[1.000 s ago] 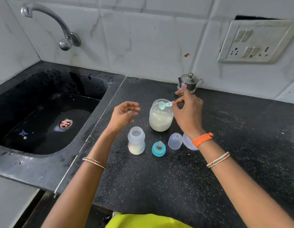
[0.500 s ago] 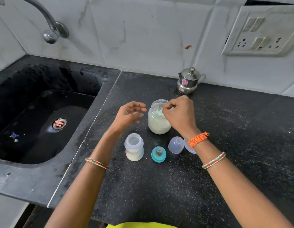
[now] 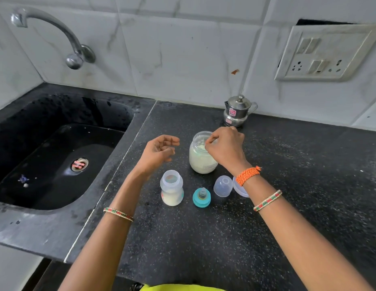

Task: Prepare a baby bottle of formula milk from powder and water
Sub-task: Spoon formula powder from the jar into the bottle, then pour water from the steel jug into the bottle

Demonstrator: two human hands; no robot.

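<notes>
Head view. Vs a second ago: the scoop was out above the jar rim, pinched in the right hand; now the right hand (image 3: pixel 224 147) is down at the jar (image 3: pixel 200 158) mouth, fingers curled and pinched, and the scoop itself is hidden behind the fingers. Can't tell if it is in the powder or what exactly is gripped. Left hand (image 3: pixel 159 153) much as before: hovering left of the jar, fingers loosely curled, holding nothing, not touching the jar. Everything on the table (image 3: pixel 203 238) sits where it was.

Layout: baby bottle (image 3: pixel 172 189) upright, open top, whitish contents in the lower part, just in front-left of the jar. Teal ring with nipple (image 3: pixel 201 198) just right of the bottle, apart from it. Clear cap (image 3: pixel 223 186) next right, lying tilted; a white lid (image 3: pixel 240 189) behind it, partly under the right wrist. Small steel pot (image 3: pixel 237 111) at the back wall, near the right hand's knuckles, not touching.

Edges and room: sink (image 3: pixel 56 164) to the left; its rim and the table seam run diagonally, close to the left forearm and not far left of the bottle. Tap (image 3: pixel 56 32) over the sink's back corner. Bare table to the right of the right arm and in front between the forearms. Switchboard (image 3: pixel 327 52) on the wall upper right.
</notes>
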